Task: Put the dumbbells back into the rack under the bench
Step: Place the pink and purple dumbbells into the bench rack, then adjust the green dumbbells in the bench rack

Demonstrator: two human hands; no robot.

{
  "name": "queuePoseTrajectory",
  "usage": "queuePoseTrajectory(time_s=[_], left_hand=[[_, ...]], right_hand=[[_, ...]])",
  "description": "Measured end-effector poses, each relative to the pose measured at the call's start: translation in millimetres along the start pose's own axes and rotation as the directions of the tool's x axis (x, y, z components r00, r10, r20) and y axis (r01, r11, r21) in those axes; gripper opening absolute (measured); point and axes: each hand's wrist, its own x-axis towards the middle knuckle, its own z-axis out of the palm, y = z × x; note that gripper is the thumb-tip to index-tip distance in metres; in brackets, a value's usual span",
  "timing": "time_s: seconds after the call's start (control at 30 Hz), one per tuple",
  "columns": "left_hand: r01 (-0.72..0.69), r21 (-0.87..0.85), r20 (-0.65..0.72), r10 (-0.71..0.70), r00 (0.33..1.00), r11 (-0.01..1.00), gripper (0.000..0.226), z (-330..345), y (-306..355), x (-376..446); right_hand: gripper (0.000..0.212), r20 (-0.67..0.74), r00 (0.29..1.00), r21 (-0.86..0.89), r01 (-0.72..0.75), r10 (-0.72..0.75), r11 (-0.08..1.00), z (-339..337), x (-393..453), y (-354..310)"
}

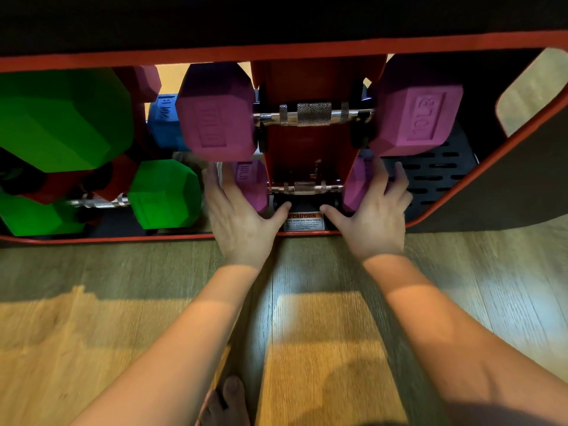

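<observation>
hidden stuff: bench (276, 16) top was just a dark slab, cut off by the frame edge. Back of the rack (310, 78) was in shadow, couldn't tell how the cradles were built. Far-left green dumbbells (61, 118) ran out of frame. Blue one (163, 121) was mostly behind the upper purple head, only part of its label showed.

blur: whole shot was a bit smeared, esp. the lower left side.

lower purple dumbbell (304, 187): sat on the bottom tier of the red rack, chrome handle across the centre post, both heads half hidden by my hands + the post. "10LB" readable on the left head only.

upper purple dumbbell (313, 113): already racked on the tier above, handle in plain view.

left hand (242, 219): fingers spread wide, palm flat against the outer face of the lower db's left head, thumb underneath near the caution sticker (302, 221). Not wrapped round anything.

right hand (375, 216): same deal, fingers splayed, pressed on the right head, fingertips over the slotted black tray (436, 176).

floor (322, 318): wood planks, bare toes (227, 401) at bottom edge, cut off.
</observation>
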Motion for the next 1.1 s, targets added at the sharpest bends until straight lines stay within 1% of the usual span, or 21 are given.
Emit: queuePoseTrajectory(time_s=[0.07, 0.23, 0.53, 0.63, 0.73, 0.83, 0.9, 1.0, 1.07, 1.1], left_hand=[[-0.013, 0.005, 0.000, 0.013, 1.000, 1.000, 0.122, 0.6, -0.8, 0.4], [-0.050, 0.063, 0.059, 0.046, 0.997, 0.997, 0.134, 0.6, -4.7, -0.2], [-0.050, 0.070, 0.076, 0.045, 0.996, 0.996, 0.133, -1.6, -7.1, 0.2], [-0.068, 0.053, 0.077, 0.064, 0.995, 0.996, 0.131, -4.3, -5.6, -1.1], [-0.072, -0.015, 0.052, 0.073, 0.996, 0.997, 0.128, -13.4, -9.0, -1.6], [-0.073, -0.204, 0.022, 0.079, 0.997, 0.976, 0.119, -27.6, -23.3, -3.7], [-0.108, -0.289, -0.010, 0.109, 0.994, 0.951, 0.108, -39.5, -39.3, -8.8], [-0.171, -0.323, -0.086, 0.151, 0.985, 0.931, 0.084, -58.2, -68.5, -14.3], [-0.195, -0.314, -0.180, 0.144, 0.973, 0.929, 0.069, -71.2, -91.0, -13.1], [-0.186, -0.309, -0.223, 0.119, 0.967, 0.933, 0.065, -78.1, -102.5, -11.1]], right_hand=[[0.113, 0.000, 1.000, -0.017, 0.011, -0.011, 1.000, -1.4, -1.4, -2.1], [0.115, 0.012, 0.999, -0.086, 0.045, -0.044, 0.995, -2.1, -7.1, -6.2], [0.113, -0.023, 0.998, -0.139, 0.051, -0.055, 0.989, 1.3, -8.5, -3.8], [0.110, -0.063, 0.996, -0.183, 0.053, -0.065, 0.982, 3.6, -12.5, -4.8], [0.101, -0.140, 0.985, -0.155, 0.083, -0.105, 0.984, 7.6, -22.9, -11.0], [0.086, -0.236, 0.965, -0.085, 0.095, -0.113, 0.992, 12.7, -36.8, -23.6], [0.079, -0.286, 0.954, -0.038, 0.078, -0.086, 0.996, 13.6, -43.8, -31.9], [0.065, -0.363, 0.930, 0.045, 0.085, -0.063, 0.995, 10.9, -53.2, -35.3], [0.055, -0.359, 0.929, 0.132, 0.151, -0.095, 0.980, 8.7, -61.5, -39.0], [0.052, -0.338, 0.931, 0.179, 0.208, -0.138, 0.962, 8.4, -65.7, -45.3]])
